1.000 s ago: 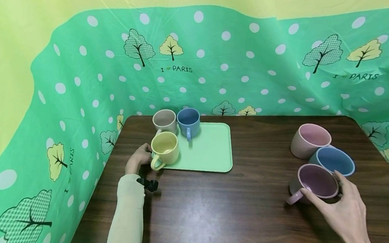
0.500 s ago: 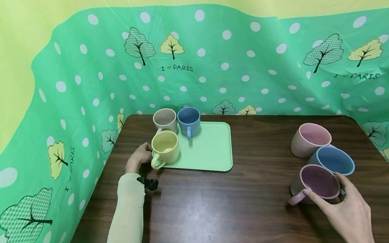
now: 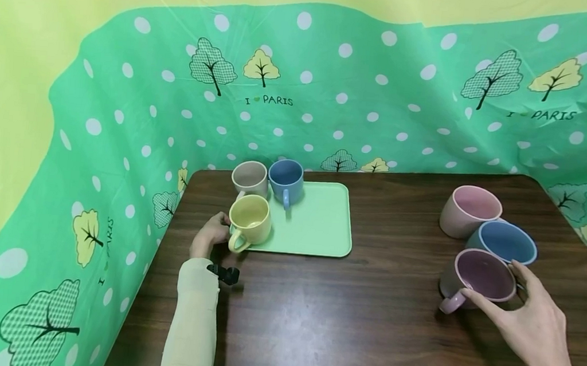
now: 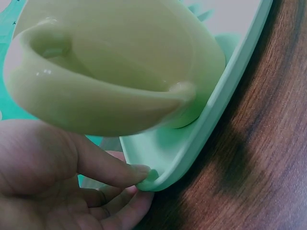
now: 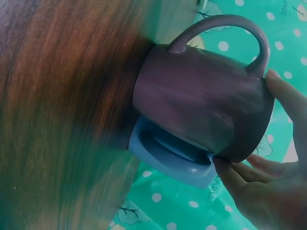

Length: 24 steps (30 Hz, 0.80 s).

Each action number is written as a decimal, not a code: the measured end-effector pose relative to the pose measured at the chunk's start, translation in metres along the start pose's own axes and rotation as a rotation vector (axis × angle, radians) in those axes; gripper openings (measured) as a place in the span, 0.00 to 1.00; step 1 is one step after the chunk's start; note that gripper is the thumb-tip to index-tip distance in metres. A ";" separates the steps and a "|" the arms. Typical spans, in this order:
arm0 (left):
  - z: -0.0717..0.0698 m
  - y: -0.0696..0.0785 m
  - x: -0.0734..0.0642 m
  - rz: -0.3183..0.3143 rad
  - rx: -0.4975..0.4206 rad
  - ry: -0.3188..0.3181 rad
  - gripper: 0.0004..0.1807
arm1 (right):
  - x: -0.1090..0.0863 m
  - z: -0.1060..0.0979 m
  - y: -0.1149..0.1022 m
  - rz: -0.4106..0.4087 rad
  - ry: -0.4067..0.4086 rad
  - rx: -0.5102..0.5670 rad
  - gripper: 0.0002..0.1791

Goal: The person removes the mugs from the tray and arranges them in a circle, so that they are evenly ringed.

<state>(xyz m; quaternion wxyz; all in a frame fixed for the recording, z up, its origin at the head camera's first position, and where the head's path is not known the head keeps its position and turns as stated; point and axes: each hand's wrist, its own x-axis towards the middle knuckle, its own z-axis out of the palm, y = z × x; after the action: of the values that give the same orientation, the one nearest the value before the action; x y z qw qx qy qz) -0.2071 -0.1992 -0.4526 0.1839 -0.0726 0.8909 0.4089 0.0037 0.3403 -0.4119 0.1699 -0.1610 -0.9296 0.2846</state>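
Note:
At the light green tray's [image 3: 316,225] near left corner, my left hand [image 3: 212,235] pinches the rim; in the left wrist view the thumb [image 4: 120,170] lies on top and fingers below. Beside that hand a yellow mug [image 3: 250,234] stands on the tray, its handle toward me. Behind it are a grey-beige mug [image 3: 256,181] and a blue mug [image 3: 293,191]. On the right, my right hand [image 3: 533,319] holds a purple mug [image 5: 192,96] by its rim, thumb near the handle and fingers on the opposite side. The purple mug is upright on the wooden table.
A larger blue mug [image 3: 511,243] stands right behind the purple one, its handle close to my right fingers. A pink mug [image 3: 456,216] is farther back. Dark wooden table [image 3: 344,325] lies between the tray and these mugs. A green patterned cloth [image 3: 362,96] hangs behind.
My right hand has shifted slightly right and toward me, and the purple mug has turned a little with its handle. My left hand stays at the tray corner.

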 end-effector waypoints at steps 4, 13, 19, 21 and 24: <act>0.002 0.000 0.001 -0.009 -0.059 0.019 0.16 | 0.000 -0.002 0.002 0.007 -0.036 -0.005 0.59; 0.001 0.000 0.000 -0.020 -0.087 0.005 0.16 | -0.001 -0.005 0.009 0.012 -0.088 0.007 0.59; 0.003 -0.014 0.015 0.022 -0.141 -0.007 0.15 | -0.001 -0.007 0.014 -0.020 -0.098 0.007 0.59; 0.004 -0.020 0.021 0.029 -0.148 -0.015 0.16 | -0.001 -0.007 0.016 -0.036 -0.097 0.010 0.59; 0.005 -0.024 0.027 0.017 -0.126 -0.012 0.17 | -0.001 -0.008 0.018 -0.052 -0.093 0.013 0.59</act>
<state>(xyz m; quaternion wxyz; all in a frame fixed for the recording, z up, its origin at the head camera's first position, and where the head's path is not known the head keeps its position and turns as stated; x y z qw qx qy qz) -0.2237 -0.2107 -0.4828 0.1807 -0.0741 0.8628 0.4664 0.0118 0.3579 -0.4168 0.1350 -0.1224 -0.9384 0.2934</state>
